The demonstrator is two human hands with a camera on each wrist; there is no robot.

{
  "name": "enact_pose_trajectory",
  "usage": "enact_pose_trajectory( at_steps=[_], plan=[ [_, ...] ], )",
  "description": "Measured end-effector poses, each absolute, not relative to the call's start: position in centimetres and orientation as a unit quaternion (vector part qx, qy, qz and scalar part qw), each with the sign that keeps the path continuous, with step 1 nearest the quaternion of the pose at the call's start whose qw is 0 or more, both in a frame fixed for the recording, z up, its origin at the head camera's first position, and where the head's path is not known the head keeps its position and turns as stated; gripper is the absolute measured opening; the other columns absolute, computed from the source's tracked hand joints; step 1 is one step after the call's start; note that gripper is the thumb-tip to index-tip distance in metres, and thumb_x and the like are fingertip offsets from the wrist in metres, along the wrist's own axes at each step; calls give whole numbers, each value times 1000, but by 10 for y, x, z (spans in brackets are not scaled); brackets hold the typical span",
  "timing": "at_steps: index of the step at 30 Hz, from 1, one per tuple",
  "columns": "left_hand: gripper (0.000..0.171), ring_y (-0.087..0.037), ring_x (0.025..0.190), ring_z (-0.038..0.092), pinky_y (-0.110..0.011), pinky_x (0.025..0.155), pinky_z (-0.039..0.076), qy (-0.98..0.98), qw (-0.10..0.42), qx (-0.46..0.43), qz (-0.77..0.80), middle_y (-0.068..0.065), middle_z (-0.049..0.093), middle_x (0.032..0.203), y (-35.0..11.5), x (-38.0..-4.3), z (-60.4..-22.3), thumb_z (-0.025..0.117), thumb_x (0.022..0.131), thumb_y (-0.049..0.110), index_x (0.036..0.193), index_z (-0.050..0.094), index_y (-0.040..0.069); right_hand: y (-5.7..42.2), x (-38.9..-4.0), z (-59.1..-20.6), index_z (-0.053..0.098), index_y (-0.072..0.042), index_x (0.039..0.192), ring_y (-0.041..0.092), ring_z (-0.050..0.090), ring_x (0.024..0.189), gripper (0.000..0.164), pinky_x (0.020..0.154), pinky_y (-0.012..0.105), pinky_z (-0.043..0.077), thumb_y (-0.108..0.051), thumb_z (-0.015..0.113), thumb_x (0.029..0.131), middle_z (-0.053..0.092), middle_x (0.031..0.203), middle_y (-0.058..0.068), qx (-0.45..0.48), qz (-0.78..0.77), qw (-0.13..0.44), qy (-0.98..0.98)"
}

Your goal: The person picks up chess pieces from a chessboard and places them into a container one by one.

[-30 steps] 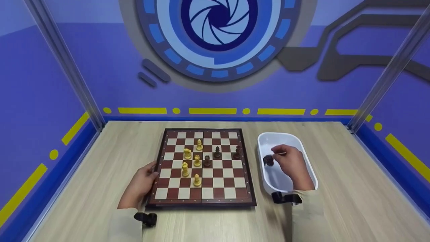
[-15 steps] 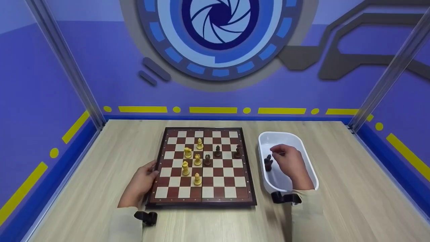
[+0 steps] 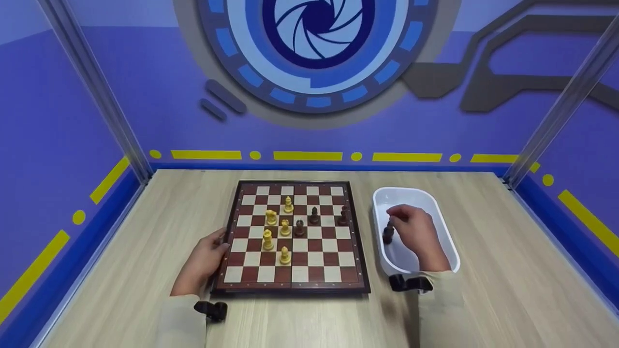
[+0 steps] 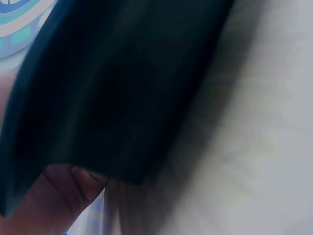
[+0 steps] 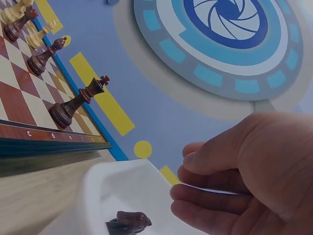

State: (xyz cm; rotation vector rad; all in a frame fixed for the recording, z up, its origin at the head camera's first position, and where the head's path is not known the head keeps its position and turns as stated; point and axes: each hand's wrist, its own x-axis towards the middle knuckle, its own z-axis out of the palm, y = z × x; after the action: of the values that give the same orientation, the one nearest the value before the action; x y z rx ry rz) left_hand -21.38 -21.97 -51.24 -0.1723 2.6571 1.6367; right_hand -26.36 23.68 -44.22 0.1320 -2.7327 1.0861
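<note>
The chessboard lies on the table with several cream pieces, such as a rook, and dark pieces, among them a king by its right edge. My left hand grips the board's left edge; part of its fingers is hidden by the board in the left wrist view. Over the white plastic tub, my right hand hangs with loosely curled fingers and nothing between them. Below its fingertips, inside the tub, lies a dark chess piece; the right wrist view shows only part of it.
The wooden table extends around the board and tub. Blue and purple panels close it in at the back and sides, with metal posts at the corners. The tub stands a little to the right of the board.
The dark piece by my right fingertips has tumbled and now lies lower in the tub, apart from the hand. My right hand has hardly moved; my left hand stays on the board.
</note>
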Motion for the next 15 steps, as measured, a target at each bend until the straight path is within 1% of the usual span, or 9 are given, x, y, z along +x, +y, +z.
enact_pose_trajectory(
  at_steps=[2, 4, 7, 9, 12, 14, 15],
  plan=[
    [49, -29, 112, 61, -42, 90, 51, 852, 7, -53, 522, -25, 57, 130, -220, -214, -512, 44, 100, 3, 149, 36, 4, 235, -263, -442, 70, -3, 108, 27, 65, 90, 21, 85, 42, 50, -9, 59, 91, 71, 101, 16, 47, 374, 98, -921],
    [50, -30, 113, 60, -42, 90, 51, 852, 10, -51, 520, -26, 56, 130, -220, -213, -512, 44, 100, 3, 149, 34, 2, 232, -264, -442, 70, -3, 108, 24, 66, 81, 21, 80, 37, 51, -9, 59, 91, 71, 99, 15, 49, 382, 101, -917],
    [50, -30, 109, 62, -39, 85, 53, 852, 10, -49, 522, -26, 57, 127, -220, -212, -511, 44, 100, 2, 149, 33, 0, 227, -265, -443, 70, -4, 108, 21, 65, 75, 21, 75, 33, 50, -8, 61, 90, 72, 98, 15, 53, 391, 111, -912],
    [50, -29, 107, 62, -37, 83, 53, 853, 8, -48, 519, -25, 59, 124, -221, -212, -511, 44, 100, 2, 149, 34, 0, 224, -265, -443, 70, -4, 109, 21, 66, 81, 21, 79, 36, 53, -8, 61, 90, 72, 101, 15, 54, 392, 116, -911],
    [49, -28, 105, 63, -38, 84, 52, 855, 2, -45, 517, -24, 60, 121, -221, -212, -512, 45, 99, 3, 148, 36, 0, 220, -265, -444, 70, -5, 111, 25, 67, 93, 22, 87, 43, 52, -8, 61, 91, 71, 106, 16, 51, 399, 112, -909],
    [49, -28, 104, 63, -39, 85, 52, 856, -1, -42, 516, -24, 61, 119, -221, -212, -512, 45, 99, 2, 147, 37, 0, 218, -265, -445, 69, -5, 112, 27, 67, 97, 23, 90, 44, 52, -8, 61, 91, 70, 108, 16, 48, 402, 107, -908],
    [49, -29, 104, 63, -39, 85, 52, 855, -2, -41, 516, -25, 61, 118, -221, -212, -512, 45, 99, 2, 147, 37, -1, 217, -265, -446, 69, -5, 113, 27, 67, 96, 24, 89, 44, 52, -8, 61, 91, 70, 109, 17, 46, 407, 103, -906]
  ],
)
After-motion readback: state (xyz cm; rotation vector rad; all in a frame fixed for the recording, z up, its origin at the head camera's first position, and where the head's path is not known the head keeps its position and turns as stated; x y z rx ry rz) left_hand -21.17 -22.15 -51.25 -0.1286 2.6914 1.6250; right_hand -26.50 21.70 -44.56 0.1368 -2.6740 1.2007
